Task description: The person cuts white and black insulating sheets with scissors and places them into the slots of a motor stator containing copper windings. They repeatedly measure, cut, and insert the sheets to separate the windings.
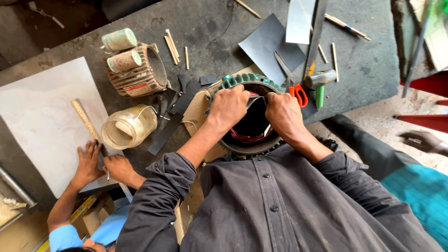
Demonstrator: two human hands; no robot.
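Green-painted motor stator (242, 81) sits at the table's near edge, bore upward; left hand (228, 106) pinches a grey insulation strip (255, 100) at its rim, right hand (283, 114) grips the rim opposite.

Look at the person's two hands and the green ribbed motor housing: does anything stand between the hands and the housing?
Nothing visible does. The left hand and right hand already rest on the rim of the green motor housing, fingers curled into its bore. The orange scissors and the glass jar lie off to the sides.
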